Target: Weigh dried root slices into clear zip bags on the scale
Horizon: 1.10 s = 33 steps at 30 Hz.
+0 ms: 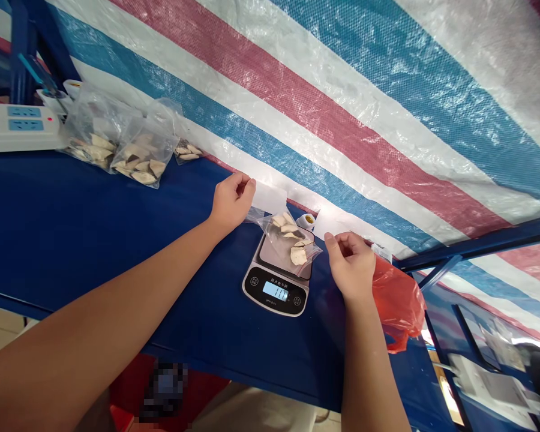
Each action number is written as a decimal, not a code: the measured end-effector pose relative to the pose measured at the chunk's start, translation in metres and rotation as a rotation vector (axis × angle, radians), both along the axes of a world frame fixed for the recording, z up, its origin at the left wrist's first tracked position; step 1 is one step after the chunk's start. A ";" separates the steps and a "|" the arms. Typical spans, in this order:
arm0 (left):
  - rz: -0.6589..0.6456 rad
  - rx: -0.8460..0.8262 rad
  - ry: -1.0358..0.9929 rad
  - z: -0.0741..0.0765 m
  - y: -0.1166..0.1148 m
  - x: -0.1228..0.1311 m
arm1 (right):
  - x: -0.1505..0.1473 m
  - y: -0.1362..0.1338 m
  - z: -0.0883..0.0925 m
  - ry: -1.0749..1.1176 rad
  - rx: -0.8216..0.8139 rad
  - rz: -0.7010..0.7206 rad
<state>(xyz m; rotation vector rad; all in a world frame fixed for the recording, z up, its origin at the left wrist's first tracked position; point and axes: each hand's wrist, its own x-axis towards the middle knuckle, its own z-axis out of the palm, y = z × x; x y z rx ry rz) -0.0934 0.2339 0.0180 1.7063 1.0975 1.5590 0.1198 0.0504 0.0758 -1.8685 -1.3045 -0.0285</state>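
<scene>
A small clear plastic bag [290, 235] with pale dried slices lies on a digital kitchen scale [276, 282] on the blue table [72, 234]. The scale's display is lit. My left hand [231, 201] pinches the bag's open top edge at its upper left. My right hand [351, 264], just right of the scale, has its fingers curled and pinched on the edge of another clear bag [330, 225].
Several filled clear bags of slices [117, 141] lie at the back left beside a white power strip [15, 126]. An orange plastic bag [398, 303] sits under my right wrist. A striped tarp [342, 96] hangs behind. The table edge runs close to me.
</scene>
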 end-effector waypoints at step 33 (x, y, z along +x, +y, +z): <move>-0.629 -0.147 0.057 0.027 -0.041 0.004 | 0.013 0.003 0.000 0.564 -0.115 0.205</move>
